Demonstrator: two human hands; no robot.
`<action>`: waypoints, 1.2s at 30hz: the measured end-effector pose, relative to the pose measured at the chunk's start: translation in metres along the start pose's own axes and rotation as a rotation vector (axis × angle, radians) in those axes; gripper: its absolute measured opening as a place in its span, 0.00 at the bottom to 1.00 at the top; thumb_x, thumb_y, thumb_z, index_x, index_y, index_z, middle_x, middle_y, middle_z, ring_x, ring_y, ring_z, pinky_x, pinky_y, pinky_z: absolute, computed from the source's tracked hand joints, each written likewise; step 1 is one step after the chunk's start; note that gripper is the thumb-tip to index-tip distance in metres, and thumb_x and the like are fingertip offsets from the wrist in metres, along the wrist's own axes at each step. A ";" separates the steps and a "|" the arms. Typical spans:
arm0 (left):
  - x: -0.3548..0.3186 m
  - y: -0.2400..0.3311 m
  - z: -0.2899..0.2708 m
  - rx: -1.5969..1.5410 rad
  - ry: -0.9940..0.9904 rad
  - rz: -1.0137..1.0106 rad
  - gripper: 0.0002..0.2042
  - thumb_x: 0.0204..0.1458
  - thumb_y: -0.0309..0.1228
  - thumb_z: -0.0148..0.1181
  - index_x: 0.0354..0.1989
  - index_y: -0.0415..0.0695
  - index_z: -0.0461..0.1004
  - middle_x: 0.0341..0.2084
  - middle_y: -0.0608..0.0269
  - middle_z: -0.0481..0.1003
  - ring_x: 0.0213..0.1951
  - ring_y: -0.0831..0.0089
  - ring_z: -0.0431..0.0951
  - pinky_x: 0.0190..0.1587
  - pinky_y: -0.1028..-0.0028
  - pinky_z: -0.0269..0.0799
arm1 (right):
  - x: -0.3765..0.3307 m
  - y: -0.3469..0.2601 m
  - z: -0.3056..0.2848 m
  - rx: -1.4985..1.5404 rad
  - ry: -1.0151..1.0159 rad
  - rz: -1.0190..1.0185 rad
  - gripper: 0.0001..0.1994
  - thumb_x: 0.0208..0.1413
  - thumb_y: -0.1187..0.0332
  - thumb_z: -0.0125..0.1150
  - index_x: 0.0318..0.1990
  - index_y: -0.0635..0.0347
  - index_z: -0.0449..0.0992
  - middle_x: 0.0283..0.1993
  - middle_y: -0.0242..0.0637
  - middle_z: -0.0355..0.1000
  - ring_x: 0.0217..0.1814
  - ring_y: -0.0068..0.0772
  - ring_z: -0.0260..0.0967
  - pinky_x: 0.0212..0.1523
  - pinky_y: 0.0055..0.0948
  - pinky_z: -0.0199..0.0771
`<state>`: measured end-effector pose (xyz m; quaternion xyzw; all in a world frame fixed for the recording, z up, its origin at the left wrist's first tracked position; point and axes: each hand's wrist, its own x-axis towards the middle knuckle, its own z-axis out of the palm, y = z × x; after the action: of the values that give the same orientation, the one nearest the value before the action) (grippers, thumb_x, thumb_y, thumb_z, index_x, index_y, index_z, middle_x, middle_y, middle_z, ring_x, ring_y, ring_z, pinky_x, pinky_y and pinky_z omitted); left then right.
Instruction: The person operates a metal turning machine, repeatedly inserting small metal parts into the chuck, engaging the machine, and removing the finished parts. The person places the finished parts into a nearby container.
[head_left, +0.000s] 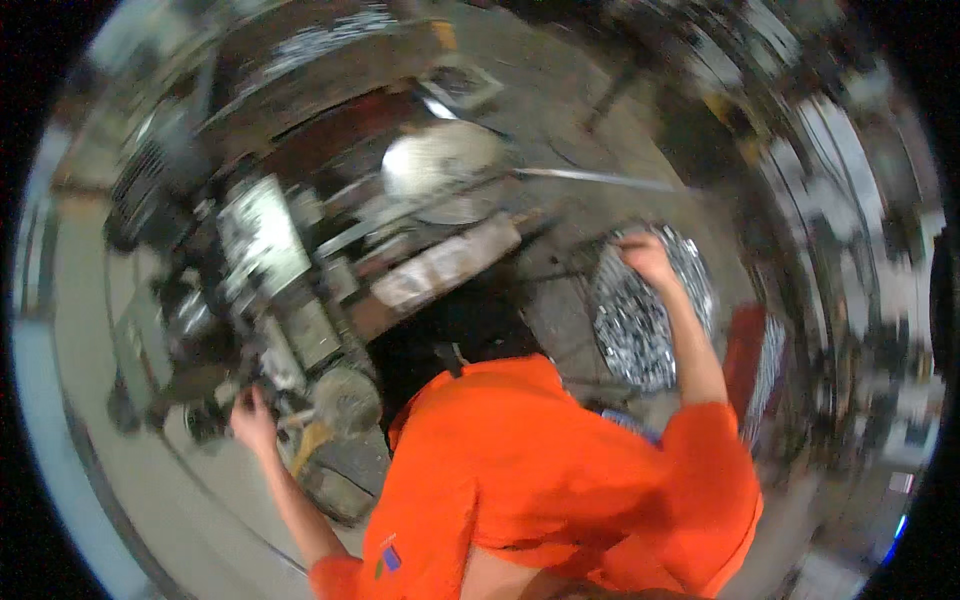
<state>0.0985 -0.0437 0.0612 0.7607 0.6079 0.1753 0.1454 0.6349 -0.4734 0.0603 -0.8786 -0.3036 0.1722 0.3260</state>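
My left hand (pixel 253 422) is raised beside the lower left part of a grimy metal machine (pixel 310 335), close to a round grey wheel-like part (pixel 348 402). Motion smears its fingers, so I cannot make out whether they grip anything. On the other side, my right hand (pixel 648 260) is over the far part of a rounded container heaped with small shiny metal pieces (pixel 637 325). Its fingers look drawn together; whatever may be between them is too blurred to name.
A pale round disc (pixel 445 160) sits on the machine, with a long metal bar (pixel 600 179) reaching right. A red box (pixel 743 355) of metal pieces stands right of the container. Another load of shiny pieces (pixel 335 38) lies at the far left. Blurred shelving (pixel 840 160) lines the right.
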 end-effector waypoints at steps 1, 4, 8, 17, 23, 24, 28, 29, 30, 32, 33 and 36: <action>0.004 0.003 0.004 0.038 0.045 0.048 0.14 0.49 0.41 0.55 0.35 0.42 0.77 0.28 0.53 0.77 0.32 0.60 0.77 0.35 0.65 0.69 | -0.002 -0.016 0.004 0.347 -0.012 0.028 0.18 0.35 0.70 0.52 0.37 0.66 0.78 0.35 0.47 0.72 0.38 0.39 0.69 0.44 0.31 0.68; 0.002 0.002 -0.005 0.001 -0.100 -0.013 0.16 0.48 0.42 0.55 0.36 0.42 0.77 0.29 0.51 0.76 0.35 0.55 0.76 0.38 0.65 0.69 | 0.027 -0.067 0.041 1.069 -0.294 -0.102 0.17 0.41 0.69 0.52 0.36 0.72 0.77 0.42 0.45 0.73 0.38 0.37 0.72 0.42 0.29 0.72; 0.000 -0.016 -0.026 -0.243 -0.124 0.096 0.11 0.48 0.32 0.57 0.36 0.37 0.75 0.29 0.49 0.76 0.32 0.57 0.77 0.35 0.68 0.70 | 0.058 -0.216 0.102 0.920 -0.572 -0.221 0.12 0.40 0.72 0.50 0.28 0.71 0.79 0.42 0.48 0.73 0.36 0.35 0.71 0.39 0.26 0.70; -0.086 -0.094 -0.177 0.097 0.314 -0.157 0.11 0.49 0.33 0.57 0.37 0.38 0.74 0.21 0.52 0.75 0.22 0.64 0.74 0.28 0.71 0.69 | 0.086 -0.461 0.221 0.115 -0.330 -1.654 0.10 0.28 0.66 0.59 0.24 0.56 0.79 0.45 0.48 0.71 0.43 0.49 0.68 0.41 0.39 0.70; -0.158 -0.155 -0.154 0.069 0.257 -0.336 0.12 0.52 0.36 0.53 0.33 0.39 0.75 0.18 0.50 0.72 0.20 0.60 0.72 0.27 0.65 0.66 | 0.092 -0.507 0.305 -0.544 -0.495 -1.239 0.09 0.29 0.69 0.54 0.21 0.62 0.77 0.26 0.52 0.72 0.35 0.53 0.71 0.39 0.39 0.73; -0.161 -0.159 -0.146 0.098 0.159 -0.437 0.13 0.53 0.36 0.52 0.34 0.37 0.74 0.19 0.50 0.73 0.24 0.61 0.74 0.29 0.65 0.67 | 0.094 -0.506 0.311 -0.466 -0.522 -1.207 0.09 0.30 0.69 0.54 0.21 0.63 0.77 0.27 0.53 0.72 0.34 0.54 0.71 0.39 0.39 0.73; -0.162 -0.139 -0.130 -0.095 0.208 -0.515 0.18 0.50 0.38 0.55 0.38 0.32 0.72 0.22 0.42 0.73 0.28 0.50 0.74 0.32 0.61 0.68 | 0.104 -0.502 0.328 -0.230 -0.588 -1.116 0.10 0.30 0.69 0.54 0.22 0.65 0.77 0.26 0.56 0.71 0.33 0.54 0.71 0.37 0.37 0.73; -0.159 -0.134 -0.131 -0.005 0.205 -0.493 0.19 0.49 0.39 0.57 0.38 0.31 0.71 0.23 0.41 0.73 0.28 0.50 0.74 0.32 0.61 0.67 | 0.105 -0.502 0.330 -0.227 -0.563 -1.106 0.10 0.30 0.68 0.55 0.22 0.64 0.77 0.26 0.53 0.72 0.32 0.52 0.72 0.36 0.35 0.73; -0.157 -0.135 -0.129 0.001 0.192 -0.500 0.19 0.48 0.39 0.58 0.38 0.31 0.71 0.23 0.41 0.73 0.28 0.49 0.74 0.32 0.61 0.67 | 0.104 -0.503 0.331 -0.227 -0.538 -1.098 0.11 0.30 0.67 0.56 0.23 0.63 0.78 0.26 0.51 0.72 0.31 0.49 0.72 0.35 0.32 0.73; -0.157 -0.148 -0.125 0.015 0.173 -0.522 0.20 0.45 0.38 0.60 0.38 0.32 0.70 0.23 0.41 0.73 0.28 0.49 0.73 0.31 0.61 0.67 | 0.086 -0.517 0.320 -0.185 -0.541 -0.960 0.10 0.30 0.68 0.55 0.22 0.64 0.77 0.22 0.51 0.70 0.27 0.46 0.72 0.31 0.32 0.72; -0.158 -0.154 -0.122 0.009 0.202 -0.480 0.18 0.45 0.37 0.60 0.37 0.33 0.69 0.22 0.43 0.72 0.28 0.48 0.74 0.31 0.60 0.67 | 0.081 -0.522 0.312 -0.141 -0.553 -0.929 0.10 0.30 0.68 0.55 0.22 0.65 0.76 0.21 0.51 0.69 0.26 0.45 0.71 0.30 0.33 0.71; -0.148 -0.145 -0.126 0.208 0.110 -0.543 0.16 0.46 0.37 0.59 0.34 0.34 0.70 0.22 0.43 0.72 0.29 0.48 0.74 0.33 0.58 0.68 | 0.086 -0.520 0.306 -0.066 -0.583 -1.015 0.11 0.30 0.66 0.54 0.18 0.67 0.73 0.18 0.53 0.66 0.22 0.44 0.68 0.27 0.34 0.67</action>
<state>-0.1138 -0.1553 0.0977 0.5703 0.8108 0.1078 0.0752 0.3281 0.0390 0.1802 -0.5493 -0.7688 0.2195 0.2431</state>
